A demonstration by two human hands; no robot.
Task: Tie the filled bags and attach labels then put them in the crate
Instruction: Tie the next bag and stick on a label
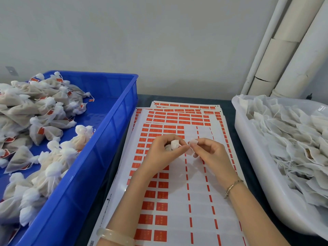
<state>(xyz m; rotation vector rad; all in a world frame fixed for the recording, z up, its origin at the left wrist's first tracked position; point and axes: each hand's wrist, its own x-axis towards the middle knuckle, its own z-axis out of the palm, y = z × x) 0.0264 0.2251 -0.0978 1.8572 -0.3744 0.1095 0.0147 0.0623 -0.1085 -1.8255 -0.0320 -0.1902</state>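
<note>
Centrally, bag (174, 145) within left grip (162, 154)

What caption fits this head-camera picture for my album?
Left hand and right hand hold a bag over label sheets, between crate and tub.

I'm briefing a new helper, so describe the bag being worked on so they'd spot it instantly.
Find the label sheets between the blue crate and the white tub. Over them the left hand grips a white bag, while the right hand pinches a white piece beside it. It is the only bag outside both containers.
</note>
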